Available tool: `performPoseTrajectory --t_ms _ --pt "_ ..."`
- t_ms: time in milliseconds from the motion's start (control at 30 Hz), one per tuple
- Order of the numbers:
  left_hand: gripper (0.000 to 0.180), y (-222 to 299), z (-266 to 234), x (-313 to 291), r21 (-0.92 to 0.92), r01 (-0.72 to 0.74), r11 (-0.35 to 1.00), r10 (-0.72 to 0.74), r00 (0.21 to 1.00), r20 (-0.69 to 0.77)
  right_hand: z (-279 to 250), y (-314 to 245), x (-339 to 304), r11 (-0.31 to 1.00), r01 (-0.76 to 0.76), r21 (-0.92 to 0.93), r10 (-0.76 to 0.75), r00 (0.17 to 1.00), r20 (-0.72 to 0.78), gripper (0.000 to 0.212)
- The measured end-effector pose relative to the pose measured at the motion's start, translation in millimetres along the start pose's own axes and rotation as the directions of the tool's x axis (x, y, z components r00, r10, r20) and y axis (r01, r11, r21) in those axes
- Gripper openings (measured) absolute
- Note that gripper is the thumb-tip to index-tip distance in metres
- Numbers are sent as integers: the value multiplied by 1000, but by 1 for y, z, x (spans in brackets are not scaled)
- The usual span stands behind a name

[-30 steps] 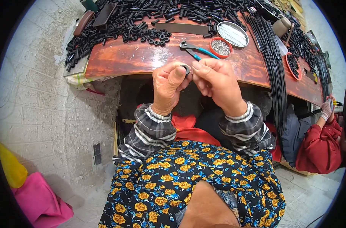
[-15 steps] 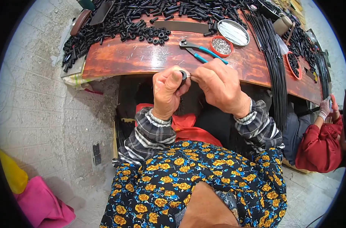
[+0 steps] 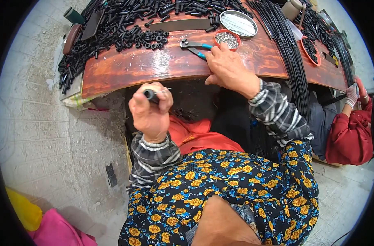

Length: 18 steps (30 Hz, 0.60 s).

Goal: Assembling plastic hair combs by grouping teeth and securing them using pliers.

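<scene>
My left hand (image 3: 152,117) is closed round a short black hollow cylinder (image 3: 149,94), its round open end facing up toward me. Thin pale wires (image 3: 164,89) stick out beside it. My right hand (image 3: 233,69) reaches over the table edge, thumb apart from the other fingers and nothing visible in it. Its fingertips are by the near side of a red bowl (image 3: 215,37) of small silvery metal bits (image 3: 228,39). Pliers with blue handles (image 3: 196,44) lie just left of that hand, which covers the handle ends; whether it touches them I cannot tell.
Black bolt-like parts (image 3: 125,33) pile along the far left of the wooden table (image 3: 113,74), near a flat dark metal strip (image 3: 180,25). Right of the tray (image 3: 256,29) of white strips, long black rods (image 3: 291,53) hang over the edge. A co-worker's gloved hands (image 3: 353,94) are far right.
My hands have moved apart. The left one has gone left and toward me with the black cylinder; the right has let go of the wire and moved away from me toward the bowl and pliers.
</scene>
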<state>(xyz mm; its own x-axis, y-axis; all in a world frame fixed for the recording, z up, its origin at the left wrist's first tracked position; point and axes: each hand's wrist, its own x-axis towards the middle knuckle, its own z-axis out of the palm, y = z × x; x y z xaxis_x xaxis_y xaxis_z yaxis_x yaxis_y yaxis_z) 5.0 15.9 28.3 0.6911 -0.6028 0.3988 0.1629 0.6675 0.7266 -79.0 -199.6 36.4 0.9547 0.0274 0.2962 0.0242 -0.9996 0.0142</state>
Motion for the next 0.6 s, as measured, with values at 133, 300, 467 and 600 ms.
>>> performPoseTrajectory --t_ms 133,300,467,600 --pt "55 4 -12 1 -42 -67 997 62 993 -105 26 -14 -8 988 -114 -102 120 991 59 46" --pt "54 7 -14 2 -30 -8 1000 2 982 -191 19 -19 -1 978 -133 -160 99 974 -205 57" --pt "56 5 -12 2 4 26 1000 -24 977 -210 27 -13 -3 975 -208 -72 209 978 6 81" --pt "56 6 -12 -1 51 52 997 -42 984 -174 20 -12 0 967 -251 -49 252 968 16 86"
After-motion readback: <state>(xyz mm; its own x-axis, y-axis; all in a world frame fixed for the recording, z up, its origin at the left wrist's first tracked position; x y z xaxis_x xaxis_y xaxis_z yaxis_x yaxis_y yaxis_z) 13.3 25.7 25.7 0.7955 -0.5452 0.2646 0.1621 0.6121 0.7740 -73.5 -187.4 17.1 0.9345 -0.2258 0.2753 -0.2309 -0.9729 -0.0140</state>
